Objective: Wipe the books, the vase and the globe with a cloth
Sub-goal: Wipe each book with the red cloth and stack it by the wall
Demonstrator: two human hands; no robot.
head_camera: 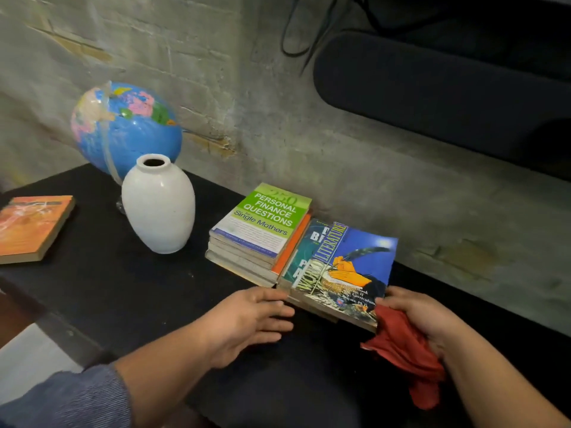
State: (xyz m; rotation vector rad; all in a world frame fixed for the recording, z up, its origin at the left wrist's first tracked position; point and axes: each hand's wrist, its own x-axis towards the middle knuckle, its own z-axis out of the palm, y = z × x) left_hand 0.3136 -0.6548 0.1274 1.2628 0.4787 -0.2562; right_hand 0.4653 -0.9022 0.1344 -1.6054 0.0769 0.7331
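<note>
Matte black table against a rough concrete wall. At ten o'clock, a glossy blue globe behind a smooth white ovoid vase. Two touching paperback stacks lie at centre, with bare tabletop to their left. The left hand, fingers straight and together, meets the World Literature book. At five o'clock, the right hand bunches a red cloth.

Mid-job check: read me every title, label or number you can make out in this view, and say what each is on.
"250 PERSONAL FINANCE QUESTIONS for Single Mothers": cover of the green book.
"WORLD LITERATURE": cover of the blue book, beside the red cloth.
Teal book under it: only fragments like "B" and "P" show.
Small print on the blue book and the orange book title: too blurred to read.
</note>
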